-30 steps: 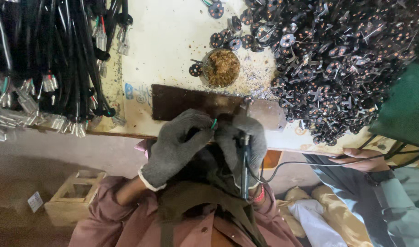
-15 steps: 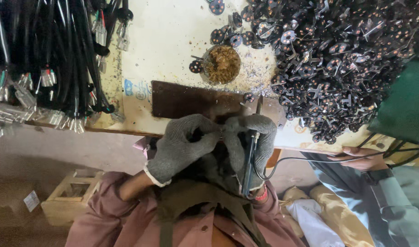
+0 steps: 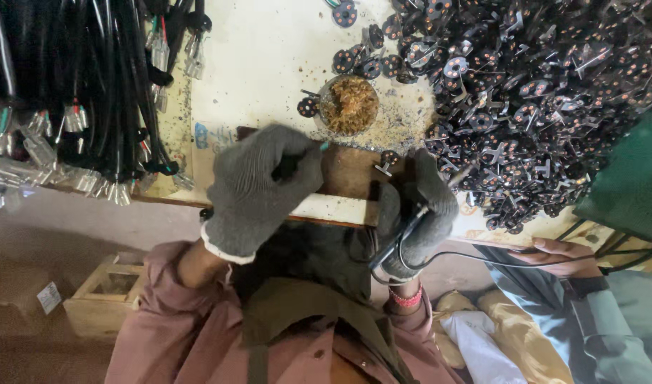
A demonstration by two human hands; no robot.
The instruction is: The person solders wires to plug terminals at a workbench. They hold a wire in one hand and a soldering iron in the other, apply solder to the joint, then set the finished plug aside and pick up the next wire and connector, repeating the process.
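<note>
Moved: both gloved hands have spread apart along the worktop's (image 3: 269,50) near edge.
Left hand (image 3: 262,188): fist closed on a small green-tipped part (image 3: 324,146), over the brown board (image 3: 351,174).
Right hand (image 3: 418,210): clamped on a corded soldering iron (image 3: 391,245), beside the pile of black discs (image 3: 532,92).

1 cam on my head, looks straight down, close over my gloved hands, bench edge (image 3: 340,210) & my lap.
</note>
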